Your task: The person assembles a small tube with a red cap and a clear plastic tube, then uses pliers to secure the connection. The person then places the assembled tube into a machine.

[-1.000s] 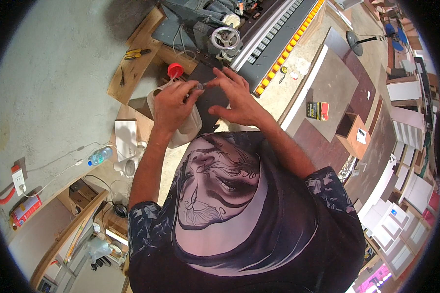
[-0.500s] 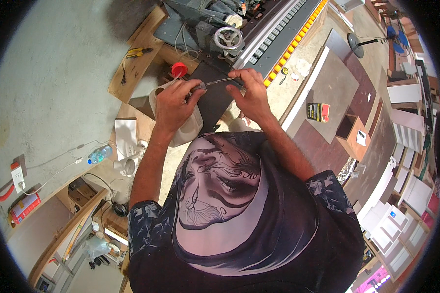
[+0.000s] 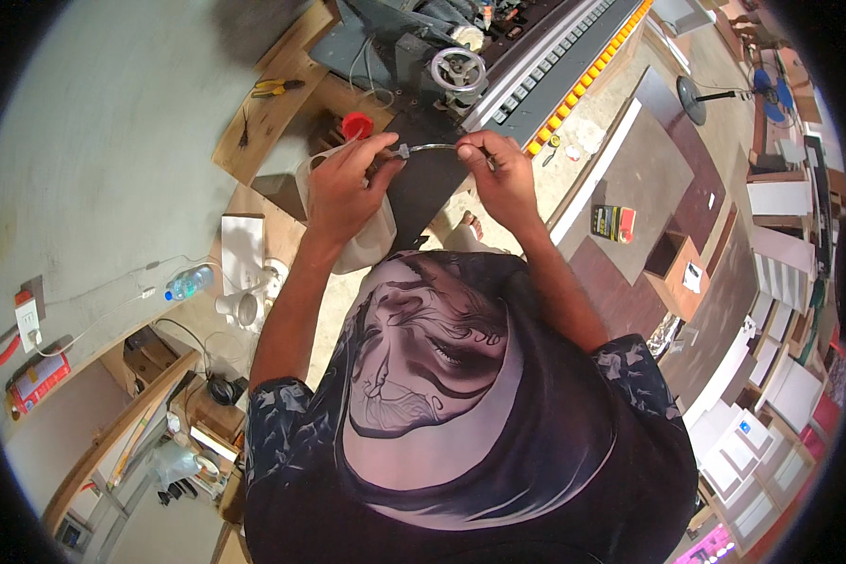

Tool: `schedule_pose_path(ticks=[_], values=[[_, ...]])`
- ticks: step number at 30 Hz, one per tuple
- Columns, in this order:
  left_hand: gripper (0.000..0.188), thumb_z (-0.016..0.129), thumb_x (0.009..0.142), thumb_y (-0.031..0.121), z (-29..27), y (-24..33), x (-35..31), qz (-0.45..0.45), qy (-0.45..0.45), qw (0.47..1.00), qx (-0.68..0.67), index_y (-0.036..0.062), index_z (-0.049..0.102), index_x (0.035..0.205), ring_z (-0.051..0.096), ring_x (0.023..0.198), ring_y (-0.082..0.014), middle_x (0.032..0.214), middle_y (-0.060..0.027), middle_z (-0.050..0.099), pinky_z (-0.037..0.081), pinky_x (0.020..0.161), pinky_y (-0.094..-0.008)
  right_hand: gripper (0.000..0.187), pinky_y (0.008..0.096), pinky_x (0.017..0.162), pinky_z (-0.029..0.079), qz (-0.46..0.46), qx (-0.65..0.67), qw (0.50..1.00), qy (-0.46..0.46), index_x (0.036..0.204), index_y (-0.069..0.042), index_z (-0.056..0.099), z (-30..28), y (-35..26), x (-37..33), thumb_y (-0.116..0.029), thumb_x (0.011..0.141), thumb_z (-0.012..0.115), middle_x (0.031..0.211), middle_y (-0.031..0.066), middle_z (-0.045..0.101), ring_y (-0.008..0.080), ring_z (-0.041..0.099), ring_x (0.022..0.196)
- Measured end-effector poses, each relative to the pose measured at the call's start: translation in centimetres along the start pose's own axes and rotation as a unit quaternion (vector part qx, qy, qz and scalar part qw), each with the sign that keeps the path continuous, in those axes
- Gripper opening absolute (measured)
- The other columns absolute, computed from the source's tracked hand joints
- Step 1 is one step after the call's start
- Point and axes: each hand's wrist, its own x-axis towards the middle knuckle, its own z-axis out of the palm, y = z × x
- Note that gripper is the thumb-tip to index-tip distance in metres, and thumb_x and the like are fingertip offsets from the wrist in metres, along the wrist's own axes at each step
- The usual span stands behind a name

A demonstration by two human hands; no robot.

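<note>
A short clear tube (image 3: 430,147) spans the gap between my two hands, bowed slightly upward. My left hand (image 3: 348,193) pinches the small grey fitting (image 3: 402,151) at its left end between thumb and fingers. The other end is held in the closed fingers of my right hand (image 3: 506,180). Below and behind my left hand stands a whitish translucent plastic jug (image 3: 374,240), partly covered by that hand and forearm. A red cup-shaped piece (image 3: 356,125) shows just beyond my left fingers, at the jug's far end.
Ahead is a grey machine with a handwheel (image 3: 458,71) and a yellow-edged roller rail (image 3: 573,99). Yellow-handled pliers (image 3: 274,87) lie on a wooden ledge (image 3: 244,141) at left. To the right, a board-topped table (image 3: 620,160) carries a small box (image 3: 613,224). A water bottle (image 3: 190,283) is at left.
The tube was nearly straight and slanted; now it bows and lies more level. My right hand has turned, its fingers more curled. The whole view has shifted a little.
</note>
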Motion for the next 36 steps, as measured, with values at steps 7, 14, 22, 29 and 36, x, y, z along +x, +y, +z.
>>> schedule_pose_path(ticks=[7, 14, 22, 29, 36], values=[[0.031, 0.083, 0.092, 0.017, 0.0, -0.2, -0.1, 0.017, 0.043, 0.998, 0.030, 0.0124, 0.076, 0.121, 0.077, 0.079, -0.0216, 0.103, -0.0080, 0.080, 0.058, 0.066, -0.0325, 0.023, 0.0281, 0.083, 0.049, 0.157, 0.240, 0.957, -0.036, 0.108, -0.002, 0.070, -0.2, 1.1, 0.1, -0.024, 0.111, 0.062, 0.093, 0.0001, 0.068, 0.0100, 0.061, 0.089], [0.024, 0.083, 0.092, 0.018, -0.1, -0.1, -0.1, 0.020, 0.056, 0.998, 0.024, 0.0120, 0.077, 0.114, 0.077, 0.079, -0.0236, 0.100, -0.0084, 0.080, 0.058, 0.067, -0.0346, 0.023, 0.0235, 0.079, 0.047, 0.187, 0.250, 0.948, -0.053, 0.104, -0.006, 0.069, -0.9, 0.6, 0.3, -0.026, 0.111, 0.061, 0.090, -0.0032, 0.065, 0.0070, 0.059, 0.084], [0.018, 0.083, 0.091, 0.015, -0.3, 0.0, -0.1, 0.023, 0.043, 0.998, 0.025, 0.0099, 0.077, 0.107, 0.077, 0.083, -0.0267, 0.097, -0.0091, 0.080, 0.058, 0.071, -0.0364, 0.026, 0.0295, 0.078, 0.050, 0.174, 0.163, 0.970, -0.047, 0.106, -0.001, 0.071, -1.8, -1.4, 0.8, -0.026, 0.109, 0.065, 0.088, -0.0011, 0.067, 0.0094, 0.059, 0.084], [0.015, 0.082, 0.090, 0.013, -0.3, -0.2, -0.2, 0.035, 0.031, 0.998, 0.033, 0.0084, 0.077, 0.103, 0.077, 0.087, -0.0289, 0.096, -0.0104, 0.079, 0.058, 0.076, -0.0381, 0.016, 0.0375, 0.074, 0.054, -0.011, -0.097, 0.994, -0.045, 0.101, -0.006, 0.080, -5.1, -3.8, 3.5, -0.019, 0.094, 0.081, 0.090, 0.0115, 0.075, 0.0265, 0.070, 0.083], [0.015, 0.083, 0.089, 0.015, -0.1, -0.5, -0.3, 0.042, 0.068, 0.996, 0.027, 0.0082, 0.077, 0.100, 0.077, 0.087, -0.0293, 0.096, -0.0094, 0.078, 0.059, 0.076, -0.0386, 0.014, 0.0405, 0.082, 0.052, -0.191, -0.259, 0.941, -0.107, 0.104, -0.010, 0.081, -10.5, -8.1, 8.2, -0.014, 0.090, 0.081, 0.096, 0.0065, 0.076, 0.0292, 0.067, 0.092]])
